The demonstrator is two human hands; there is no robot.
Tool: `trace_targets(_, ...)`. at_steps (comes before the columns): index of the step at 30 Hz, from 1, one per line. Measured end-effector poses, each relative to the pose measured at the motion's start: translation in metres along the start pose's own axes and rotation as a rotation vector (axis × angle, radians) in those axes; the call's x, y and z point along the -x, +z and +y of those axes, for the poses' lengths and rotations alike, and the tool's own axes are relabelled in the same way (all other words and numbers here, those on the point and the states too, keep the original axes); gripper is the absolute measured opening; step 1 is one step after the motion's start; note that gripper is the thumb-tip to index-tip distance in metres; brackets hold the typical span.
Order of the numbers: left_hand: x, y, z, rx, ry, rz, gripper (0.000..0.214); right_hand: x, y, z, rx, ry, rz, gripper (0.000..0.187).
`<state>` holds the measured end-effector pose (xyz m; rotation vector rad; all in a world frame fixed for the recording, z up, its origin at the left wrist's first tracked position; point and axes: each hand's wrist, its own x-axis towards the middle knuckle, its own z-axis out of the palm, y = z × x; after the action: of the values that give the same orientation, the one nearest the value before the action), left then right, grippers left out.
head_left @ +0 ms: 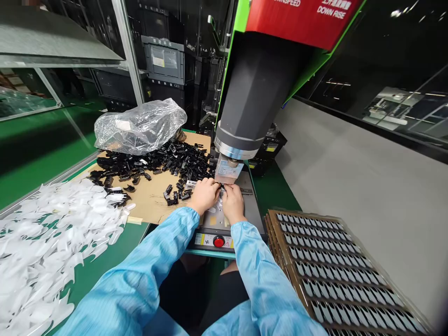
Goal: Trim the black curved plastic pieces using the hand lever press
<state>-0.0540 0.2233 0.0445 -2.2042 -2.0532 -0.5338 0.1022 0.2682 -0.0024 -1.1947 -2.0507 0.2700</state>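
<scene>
My left hand (pixel 204 195) and my right hand (pixel 232 201) meet on the grey machine plate (pixel 250 212), just below the metal press head (pixel 228 170). Both are curled, with the fingertips pinched together on a small part between them that is too small to make out. The left hand rests at the edge of the heap of small black plastic parts (pixel 156 163) on the cardboard sheet (pixel 150 198). Both arms wear light blue sleeves.
A crumpled clear plastic bag (pixel 140 126) lies behind the black parts. Thin white pieces (pixel 45 238) cover the green table at left. Stacked brown trays (pixel 336 270) of slotted parts sit at right. A red button (pixel 219 241) is on the machine front. Dark crates stand behind.
</scene>
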Motion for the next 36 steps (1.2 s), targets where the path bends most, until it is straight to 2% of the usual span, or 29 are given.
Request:
trace_targets(8, 0.004, -0.008, -0.002, -0.044, 0.045, -0.029, 0.033, -0.001, -0.005, -0.023, 0.157, 0.040, -0.114, 0.055)
trace_targets(14, 0.000, -0.015, 0.002, -0.004, -0.006, -0.084, 0.035, -0.005, -0.012, -0.022, 0.179, 0.020, -0.146, 0.060)
trace_targets(17, 0.007, -0.023, -0.002, 0.055, -0.033, -0.086, 0.042, 0.001, -0.024, -0.017, 0.157, -0.009, -0.123, 0.061)
trace_targets(19, 0.022, -0.030, -0.009, 0.099, -0.046, -0.080, 0.047, 0.014, -0.036, -0.010, 0.138, -0.010, -0.086, 0.057)
trace_targets(22, 0.062, -0.039, -0.029, 0.128, -0.068, -0.119, 0.051, 0.049, -0.063, 0.010, 0.128, 0.015, -0.025, 0.043)
trace_targets(26, 0.124, -0.047, -0.054, 0.148, -0.024, -0.302, 0.072, 0.110, -0.097, 0.044, 0.146, 0.064, 0.017, 0.044)
trace_targets(28, 0.145, -0.050, -0.061, 0.122, 0.010, -0.364, 0.084, 0.136, -0.107, 0.060, 0.149, 0.072, 0.005, 0.047)
trace_targets(31, 0.158, -0.053, -0.063, 0.075, 0.030, -0.367, 0.087, 0.160, -0.112, 0.078, 0.171, 0.062, -0.035, 0.053)
trace_targets(36, 0.152, -0.055, -0.060, 0.066, 0.010, -0.365, 0.085, 0.169, -0.104, 0.096, 0.245, 0.026, -0.081, 0.059)
